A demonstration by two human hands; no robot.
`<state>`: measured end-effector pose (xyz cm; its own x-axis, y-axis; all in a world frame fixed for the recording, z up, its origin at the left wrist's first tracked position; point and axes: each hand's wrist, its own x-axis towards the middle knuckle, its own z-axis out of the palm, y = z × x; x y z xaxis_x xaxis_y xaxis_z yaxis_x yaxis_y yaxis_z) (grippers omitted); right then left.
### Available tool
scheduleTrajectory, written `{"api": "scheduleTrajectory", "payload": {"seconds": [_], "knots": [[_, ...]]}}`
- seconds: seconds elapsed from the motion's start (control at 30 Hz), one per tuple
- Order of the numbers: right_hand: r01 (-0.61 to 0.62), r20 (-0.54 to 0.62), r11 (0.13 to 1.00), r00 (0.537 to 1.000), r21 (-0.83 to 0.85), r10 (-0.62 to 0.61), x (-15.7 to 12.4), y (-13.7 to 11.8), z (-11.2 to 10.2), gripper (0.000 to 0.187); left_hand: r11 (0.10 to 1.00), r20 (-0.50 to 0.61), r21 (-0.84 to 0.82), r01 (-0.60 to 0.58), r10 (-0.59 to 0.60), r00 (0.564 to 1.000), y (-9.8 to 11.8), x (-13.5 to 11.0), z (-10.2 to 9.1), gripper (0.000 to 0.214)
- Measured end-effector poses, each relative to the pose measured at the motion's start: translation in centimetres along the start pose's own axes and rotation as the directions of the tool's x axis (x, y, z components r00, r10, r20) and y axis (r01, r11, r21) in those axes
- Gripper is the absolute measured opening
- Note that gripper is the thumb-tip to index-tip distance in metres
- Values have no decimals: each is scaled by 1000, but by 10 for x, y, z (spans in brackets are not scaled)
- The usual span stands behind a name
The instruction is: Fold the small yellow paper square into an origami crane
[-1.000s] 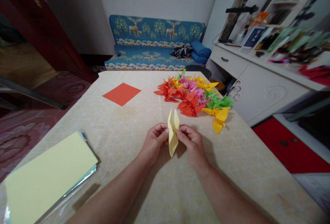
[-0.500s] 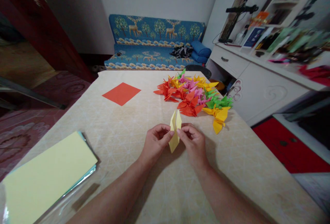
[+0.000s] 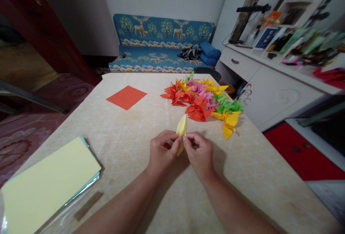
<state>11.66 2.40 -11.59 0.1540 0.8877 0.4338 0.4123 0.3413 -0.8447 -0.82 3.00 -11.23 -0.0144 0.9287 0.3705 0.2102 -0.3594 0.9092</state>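
Note:
A narrow folded piece of pale yellow paper (image 3: 182,128) stands upright between my two hands over the middle of the table. My left hand (image 3: 161,150) pinches its left side and my right hand (image 3: 198,151) pinches its right side, fingertips nearly touching. Beyond them lies a heap of folded paper cranes (image 3: 205,101) in orange, yellow, pink and green.
An orange paper square (image 3: 126,97) lies flat at the far left of the beige table (image 3: 129,133). A stack of yellow and teal sheets (image 3: 50,183) sits at the near left. A white cabinet (image 3: 272,90) stands right of the table, a blue sofa (image 3: 161,43) behind it.
My hands have drawn closer together and the yellow paper now looks narrower, pressed into a slimmer shape with less of it showing below my fingers.

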Motion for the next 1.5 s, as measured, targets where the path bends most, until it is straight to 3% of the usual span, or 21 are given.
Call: {"api": "scheduleTrajectory", "payload": {"seconds": [0.13, 0.33, 0.43, 0.53, 0.63, 0.73, 0.83, 1.0, 1.23, 1.33, 1.5], "knots": [[0, 8, 1000, 1000, 20, 0, 0, -4, -1, 11, 994, 10, 32, -103, 102, 995, 3, -2, 1, 18], [-107, 6, 987, 994, 120, 107, -2, 2, 1, 11, 987, 55, 15, -158, 157, 986, 11, -3, 2, 25], [-105, 12, 987, 994, 122, 105, -2, 5, 2, 10, 995, 37, 20, -100, 99, 994, 9, -2, 2, 22], [-75, 31, 994, 997, 83, 73, -1, 3, 1, 8, 999, 0, 18, 42, -42, 999, 5, -2, 2, 15], [-16, 36, 1000, 999, 19, 16, -1, -1, 2, 8, 985, -48, 5, 174, -174, 984, 3, 0, 2, 15], [44, 35, 999, 998, -27, -43, -2, -4, 3, 8, 976, -105, -13, 215, -216, 971, 1, 1, 2, 16], [66, 19, 996, 998, -62, -65, -2, -5, 4, 9, 982, -108, -5, 190, -189, 976, 1, 1, 2, 15], [46, 2, 993, 999, -107, -46, 0, -3, 1, 12, 998, 4, -4, 60, -60, 998, 9, -3, 3, 15], [-67, -5, 998, 998, 14, 67, 1, 0, 0, 11, 995, 139, 32, -93, 88, 986, 16, -6, 5, 29], [-106, -14, 991, 994, 83, 108, 2, 1, 0, 11, 994, 102, 39, -98, 94, 990, 9, -5, 3, 27], [-183, 57, 926, 983, 329, 174, 4, 4, 1, 9, 996, -86, -3, -87, 86, 993, 6, -2, -2, 15]]}}
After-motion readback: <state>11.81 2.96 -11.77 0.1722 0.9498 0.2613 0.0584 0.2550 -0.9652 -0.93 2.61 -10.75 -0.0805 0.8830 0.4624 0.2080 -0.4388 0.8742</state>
